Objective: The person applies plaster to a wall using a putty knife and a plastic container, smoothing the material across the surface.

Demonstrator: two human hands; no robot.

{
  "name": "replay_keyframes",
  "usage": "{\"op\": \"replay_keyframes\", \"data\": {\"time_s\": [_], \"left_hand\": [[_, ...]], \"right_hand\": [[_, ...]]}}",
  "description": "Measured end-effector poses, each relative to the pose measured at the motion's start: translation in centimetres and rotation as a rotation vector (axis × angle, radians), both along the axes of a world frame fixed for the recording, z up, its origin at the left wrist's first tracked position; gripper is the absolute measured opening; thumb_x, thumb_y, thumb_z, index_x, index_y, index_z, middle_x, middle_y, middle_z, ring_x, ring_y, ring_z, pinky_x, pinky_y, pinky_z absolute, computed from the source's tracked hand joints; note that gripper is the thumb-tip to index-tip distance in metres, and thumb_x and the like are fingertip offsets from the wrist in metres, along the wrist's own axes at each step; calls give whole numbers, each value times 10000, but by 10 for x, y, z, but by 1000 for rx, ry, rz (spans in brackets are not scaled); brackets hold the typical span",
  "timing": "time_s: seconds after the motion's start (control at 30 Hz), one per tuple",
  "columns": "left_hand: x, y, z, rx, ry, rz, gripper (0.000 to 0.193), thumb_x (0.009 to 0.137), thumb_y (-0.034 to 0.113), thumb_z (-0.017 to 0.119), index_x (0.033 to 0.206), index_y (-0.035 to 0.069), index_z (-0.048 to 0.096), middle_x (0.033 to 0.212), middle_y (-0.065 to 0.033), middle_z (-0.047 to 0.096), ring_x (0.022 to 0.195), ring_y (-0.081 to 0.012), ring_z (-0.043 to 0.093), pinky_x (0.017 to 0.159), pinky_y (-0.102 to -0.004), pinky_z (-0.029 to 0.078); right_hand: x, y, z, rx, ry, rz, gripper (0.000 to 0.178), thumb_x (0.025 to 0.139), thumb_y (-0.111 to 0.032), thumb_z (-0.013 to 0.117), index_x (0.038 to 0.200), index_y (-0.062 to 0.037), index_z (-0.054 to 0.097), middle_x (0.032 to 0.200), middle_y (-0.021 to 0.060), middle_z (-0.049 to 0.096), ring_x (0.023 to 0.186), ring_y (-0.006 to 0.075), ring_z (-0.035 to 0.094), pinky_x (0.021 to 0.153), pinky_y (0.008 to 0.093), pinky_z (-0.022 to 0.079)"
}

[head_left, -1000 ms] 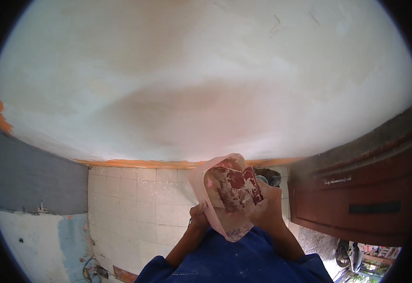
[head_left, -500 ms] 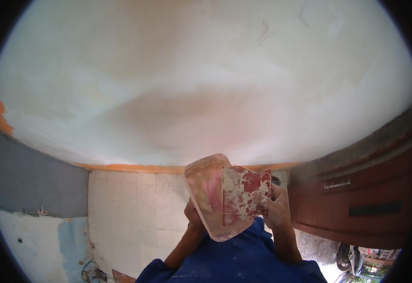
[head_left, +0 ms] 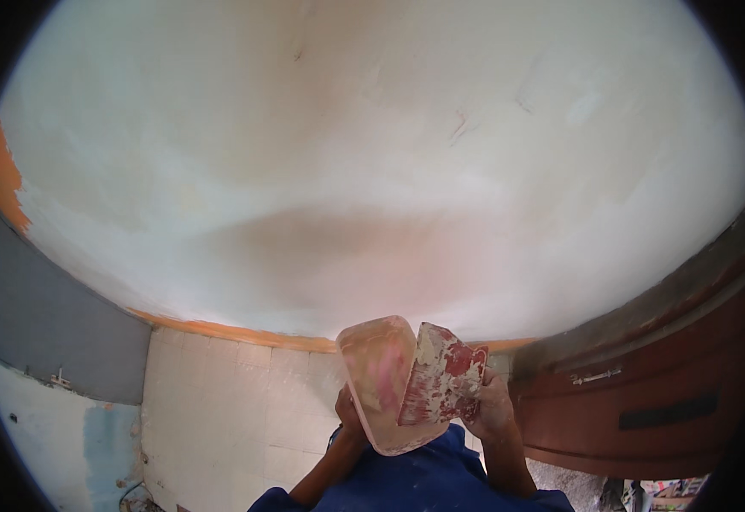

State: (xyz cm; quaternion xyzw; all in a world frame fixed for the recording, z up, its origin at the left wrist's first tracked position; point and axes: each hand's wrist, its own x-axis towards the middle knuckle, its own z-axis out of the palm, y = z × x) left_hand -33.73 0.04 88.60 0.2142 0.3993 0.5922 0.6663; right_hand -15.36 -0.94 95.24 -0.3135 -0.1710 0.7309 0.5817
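My left hand (head_left: 351,416) is closed on the side of a rounded plastic tub (head_left: 405,441), tilted so that its pinkish, smeared inside shows. Over the tub's right part lies a broad red putty spreader (head_left: 442,375), crusted with pale dried filler. The fingers of my right hand (head_left: 495,410) grip its narrow end, and the hand is dusted white. The spreader's straight edge is at the inside of the tub; whether it touches the bottom I cannot tell. Most of my left fingers are hidden behind the tub.
Ahead rises a large whitish filled wall (head_left: 347,171) with orange paint (head_left: 244,335) along its lower edge. A grey door (head_left: 61,316) is at the left and a brown wooden door (head_left: 628,410) at the right. Pale floor tiles (head_left: 210,410) lie below.
The view has shifted, so the wall fills more of it and the tub and both hands sit lower. The spreader has tilted clockwise against the tub; both hands keep their hold.
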Motion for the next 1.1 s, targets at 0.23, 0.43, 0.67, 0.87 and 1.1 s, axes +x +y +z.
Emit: {"op": "replay_keyframes", "data": {"time_s": [0.23, 0.43, 0.67, 0.87, 1.1], "left_hand": [[4, -2, 1, -8, -140, -10, 378, 794, 262, 580, 1099, 62, 479, 1026, -47, 542, 891, -138, 554, 748, -274, 475], [5, -3, -1, 13, -157, 29, 396, 789, 278, 576, 1101, 56, 475, 1019, -53, 543, 884, -153, 557, 748, -285, 474], [-2, -8, 5, 47, -158, 87, 418, 784, 297, 572, 1105, 48, 471, 1010, -60, 545, 876, -170, 560, 748, -297, 472], [5, -21, -3, 123, -17, 156, 437, 780, 313, 568, 1107, 42, 467, 1002, -66, 546, 869, -184, 563, 748, -308, 471], [-12, -21, -3, 250, 195, 259, 460, 775, 332, 563, 1110, 34, 463, 993, -73, 548, 861, -201, 567, 749, -321, 469]], "right_hand": [[5, 9, 4, -93, -92, -24, 190, 745, 23, 542, 931, 63, 534, 841, 114, 602, 680, 172, 613, 596, 287, 525], [1, 9, 12, -81, -48, -17, 193, 740, 23, 556, 930, 53, 543, 837, 113, 611, 679, 166, 614, 598, 278, 520], [-13, 9, 35, -50, -146, 32, 170, 757, 23, 503, 921, 29, 546, 794, 80, 605, 634, 152, 598, 550, 269, 501], [-3, 5, 20, -96, -14, 29, 170, 758, 34, 469, 914, 6, 530, 769, 58, 580, 601, 136, 567, 507, 260, 466], [-29, 9, 42, 7, 37, -17, 226, 785, 10, 442, 1005, 38, 487, 916, 117, 571, 791, 201, 596, 672, 324, 515]]}}
